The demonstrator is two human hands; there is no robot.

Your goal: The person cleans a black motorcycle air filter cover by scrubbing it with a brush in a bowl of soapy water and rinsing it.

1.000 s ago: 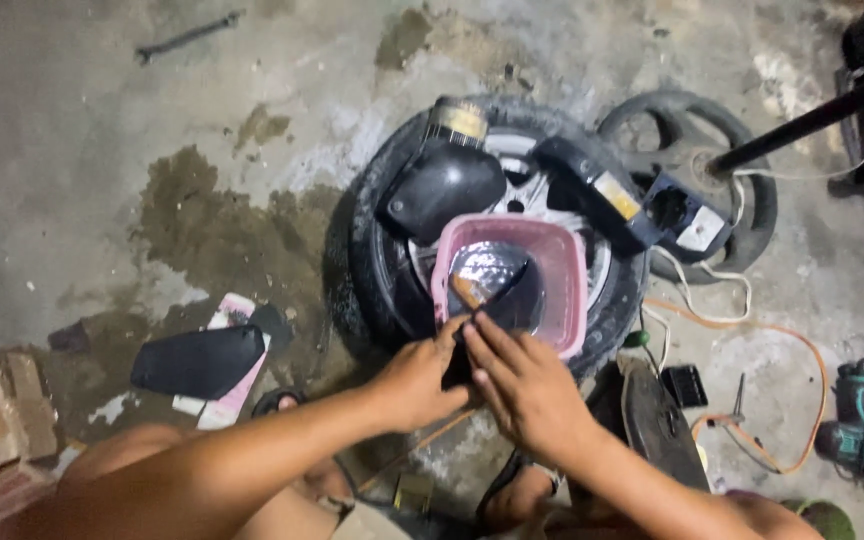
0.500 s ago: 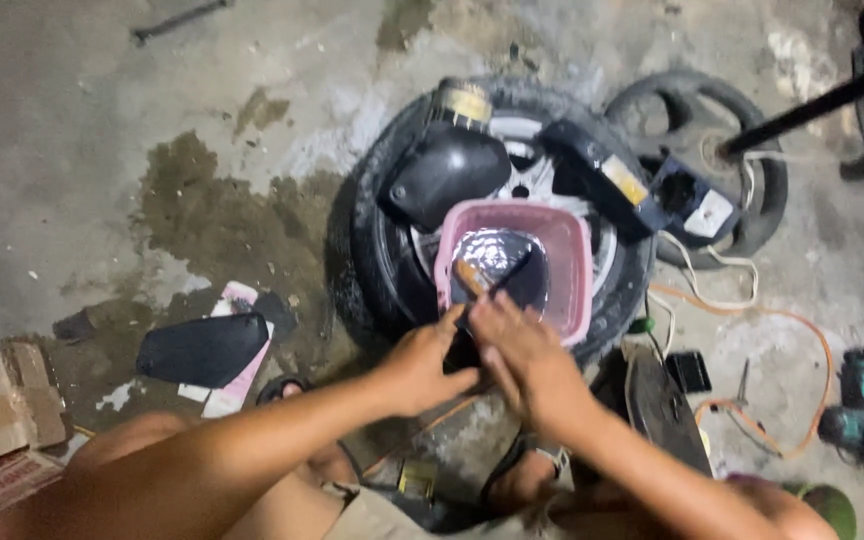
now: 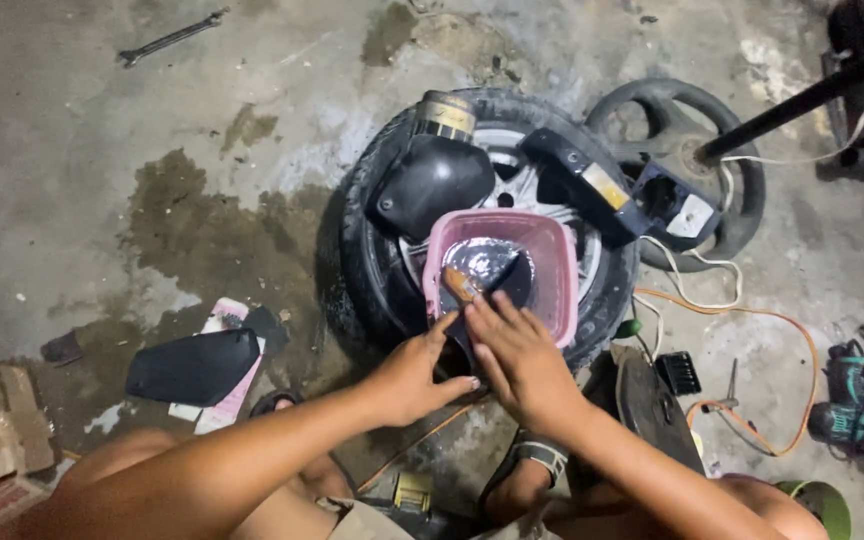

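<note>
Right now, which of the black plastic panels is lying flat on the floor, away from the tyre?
The flat panel left of the left hand, resting on pink paper on the floor. The others sit on the tyre: a domed cover and a long piece.

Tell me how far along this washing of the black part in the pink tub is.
Midway, I'd say. Both hands, left hand and right hand, hold a dark part over the pink tub of murky liquid, brush against it. Another black panel lies on the floor, seemingly waiting.

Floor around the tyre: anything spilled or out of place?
Yes. A dark wet stain spreads over the concrete left of the tyre. A spanner lies alone at top left, far from both hands. An orange cable trails loose on the right.
</note>
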